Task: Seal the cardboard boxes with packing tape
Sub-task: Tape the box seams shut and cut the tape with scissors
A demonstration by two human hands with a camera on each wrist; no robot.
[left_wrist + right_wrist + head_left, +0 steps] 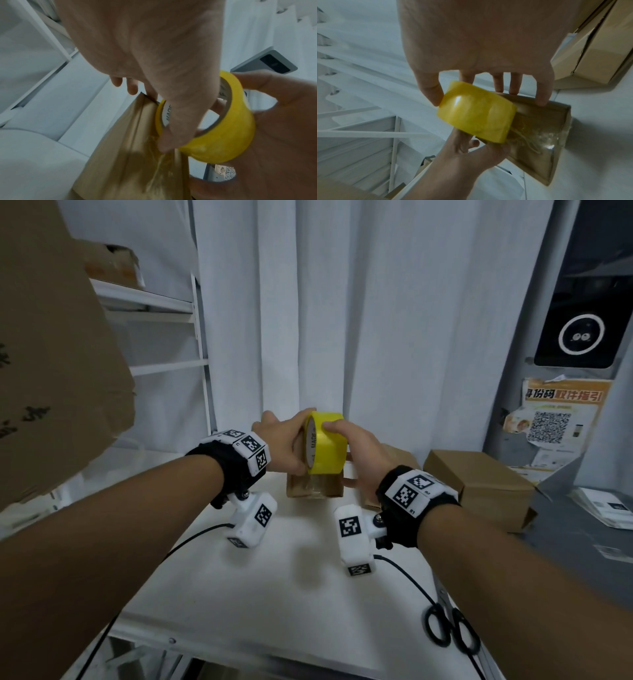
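Observation:
A yellow tape roll [327,445] [223,135] [476,116] is held just above a small brown cardboard box [315,489] [128,155] [544,135] that stands on the white table [274,577]. My left hand [291,440] grips the roll from the left, thumb across its cardboard core. My right hand [349,446] pinches the roll from the right with thumb and forefinger. Its other fingertips [513,86] touch the box's far top edge. Shiny, wrinkled tape covers the near face of the box below the roll.
More brown boxes [479,484] stand on the table to the right. Black-handled scissors [448,631] lie near the front right edge. A big cardboard box [51,354] looms at the left beside a white shelf [164,309]. A grey counter [565,525] adjoins on the right.

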